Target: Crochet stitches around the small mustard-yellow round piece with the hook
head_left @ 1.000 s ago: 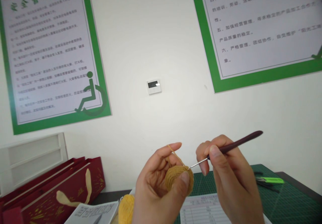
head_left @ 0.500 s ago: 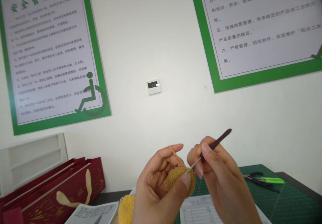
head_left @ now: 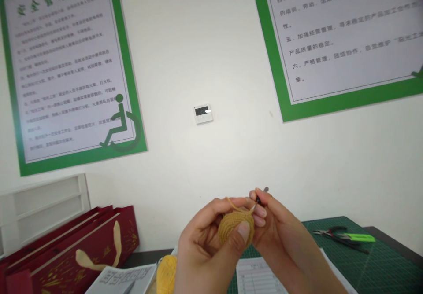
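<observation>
My left hand (head_left: pixel 211 241) pinches a small round mustard-brown crochet piece (head_left: pixel 234 226), its thumb pressed on the front. A strand of matching yarn (head_left: pixel 234 205) runs over the left index finger to the edge of the piece. Between the fingers of my right hand (head_left: pixel 277 228) is a crochet hook (head_left: pixel 258 200) with a dark handle, now seen nearly end-on. Its metal tip is at the upper right rim of the piece; whether it sits in a stitch I cannot tell. The two hands are close together at that rim.
A yellow yarn ball (head_left: pixel 166 274) lies left of my hands, beside a printed booklet (head_left: pixel 124 278) and dark red gift bags (head_left: pixel 79 254). Printed paper (head_left: pixel 257 276) rests on a green cutting mat (head_left: pixel 383 263). Pliers (head_left: pixel 337 234) and a bright green tool (head_left: pixel 360 237) lie on the right.
My right hand has turned and moved slightly down, swinging the hook from a long diagonal to nearly end-on. Its tip has shifted from the front of the crochet piece to the upper right rim.
</observation>
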Tool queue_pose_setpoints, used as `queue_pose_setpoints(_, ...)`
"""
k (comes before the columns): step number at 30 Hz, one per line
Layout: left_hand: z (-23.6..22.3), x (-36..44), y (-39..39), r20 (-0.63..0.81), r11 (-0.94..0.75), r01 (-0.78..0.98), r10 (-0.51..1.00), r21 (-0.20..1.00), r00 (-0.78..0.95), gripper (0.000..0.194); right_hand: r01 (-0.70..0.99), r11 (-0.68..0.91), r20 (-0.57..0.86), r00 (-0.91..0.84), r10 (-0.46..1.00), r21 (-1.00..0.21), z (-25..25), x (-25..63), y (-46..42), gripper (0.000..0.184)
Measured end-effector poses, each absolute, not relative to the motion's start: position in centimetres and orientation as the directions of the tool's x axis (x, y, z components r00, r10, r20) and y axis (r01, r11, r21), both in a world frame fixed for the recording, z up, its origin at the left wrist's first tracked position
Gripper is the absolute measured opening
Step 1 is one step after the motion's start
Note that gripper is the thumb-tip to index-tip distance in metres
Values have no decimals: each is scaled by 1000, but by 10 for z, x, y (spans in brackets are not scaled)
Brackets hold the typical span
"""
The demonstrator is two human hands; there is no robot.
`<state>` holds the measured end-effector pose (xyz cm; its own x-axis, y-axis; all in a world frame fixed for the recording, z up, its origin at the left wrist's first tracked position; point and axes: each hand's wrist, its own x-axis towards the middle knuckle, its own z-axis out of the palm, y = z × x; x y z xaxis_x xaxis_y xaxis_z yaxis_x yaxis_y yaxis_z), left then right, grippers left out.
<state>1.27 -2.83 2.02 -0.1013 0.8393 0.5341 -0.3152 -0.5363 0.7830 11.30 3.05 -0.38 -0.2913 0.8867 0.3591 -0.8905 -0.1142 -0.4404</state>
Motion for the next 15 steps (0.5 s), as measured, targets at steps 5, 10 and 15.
queue_pose_setpoints(5,20,14,-31,509,-554,-255,831,792,-225,24,-752,357,512,29,858,-555,-2,121,24,35)
queue_pose_setpoints(10,20,13,-32,527,-566,-228,823,792,-213,23,-273,842,777,330,536,-465,-6,128,13,21)
queue_pose_setpoints(15,19,11,-32,506,-541,-254,841,802,-193,25,-235,873,797,359,486,-427,-5,129,10,20)
